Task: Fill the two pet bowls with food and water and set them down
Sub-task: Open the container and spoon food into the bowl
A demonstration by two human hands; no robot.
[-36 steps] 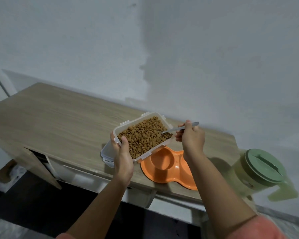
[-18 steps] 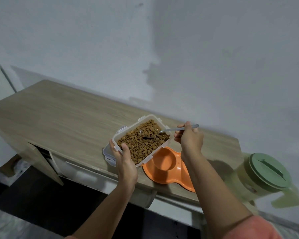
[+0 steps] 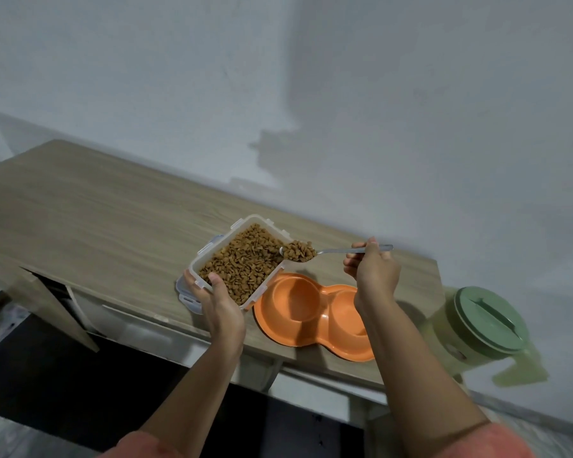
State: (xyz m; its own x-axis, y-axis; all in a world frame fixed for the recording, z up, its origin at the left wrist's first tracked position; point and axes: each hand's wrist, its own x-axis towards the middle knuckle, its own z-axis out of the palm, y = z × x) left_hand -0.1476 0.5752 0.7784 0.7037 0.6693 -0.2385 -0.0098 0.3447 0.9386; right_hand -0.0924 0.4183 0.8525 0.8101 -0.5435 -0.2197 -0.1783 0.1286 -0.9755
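A heaped spoon [image 3: 306,253] of loose kibble [image 3: 245,262], easily spilled, is pinched by the right hand [image 3: 372,271]; the container [image 3: 209,256] is gripped by the left hand [image 3: 220,304] at its corner above the orange double bowl [image 3: 311,320].

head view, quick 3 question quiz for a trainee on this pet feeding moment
1. True or false: the orange double pet bowl already holds kibble.
2. What does the right hand hold? A) a pitcher B) a spoon heaped with kibble C) a lid
3. Fill in: the left hand holds the clear kibble ______ by its near corner.

Key
1. False: both wells look empty.
2. B: the spoon carries a heap of kibble, level with the far right edge of the container and above the bowl's far side. The green-lidded pitcher stands untouched to the right.
3. container
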